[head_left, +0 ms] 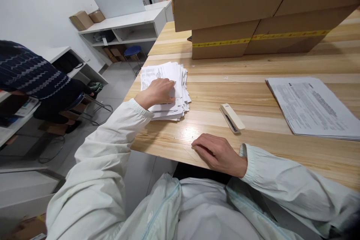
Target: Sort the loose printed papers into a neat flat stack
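right hand [219,154] flat on wood — left hand [158,93] on papers [168,90].

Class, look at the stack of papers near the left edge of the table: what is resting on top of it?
The left hand lies flat on the stack of papers, fingers spread over the top printed sheet. The print beneath the hand is covered, and the lower sheets show only their edges.

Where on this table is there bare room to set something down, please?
Bare wood lies between the left paper stack and the stapler, and between stapler and right paper pile. The back is crowded by cardboard boxes.
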